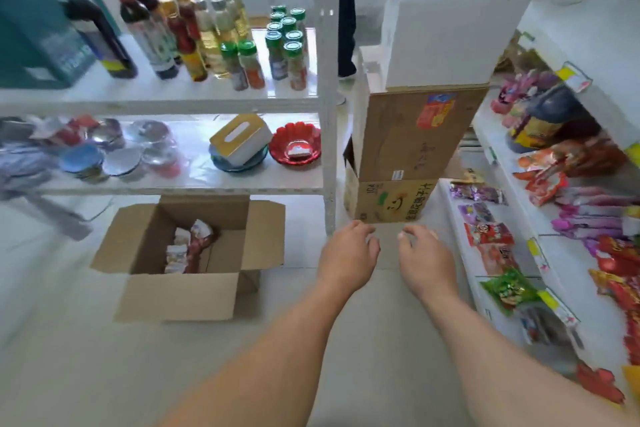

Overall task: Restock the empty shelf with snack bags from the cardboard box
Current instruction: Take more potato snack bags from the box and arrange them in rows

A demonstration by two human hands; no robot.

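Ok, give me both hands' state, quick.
Left hand: open, fingers loosely curled, holding nothing.
Right hand: open, fingers loosely curled, holding nothing.

sauce bottles (166,28), red bowl (295,144), tissue box (240,137)

Setting was a small shop or stockroom-style store. A white metal shelving unit (327,87) on the left carried rows of dark and amber glass sauce bottles (145,21) and small green-capped seasoning jars (287,45) on its upper level, with foil-lidded round tubs (104,156) and a red scalloped plastic bowl (295,144) below. White tiered display shelves (498,135) on the right held colourful packaged snack bags (488,234) laid in rows, with small yellow price tags (571,78) along the shelf edges. An open brown cardboard box (187,250) part-filled with packets sat on the pale tiled floor (69,340); stacked brown cartons (412,135) stood between the two units.
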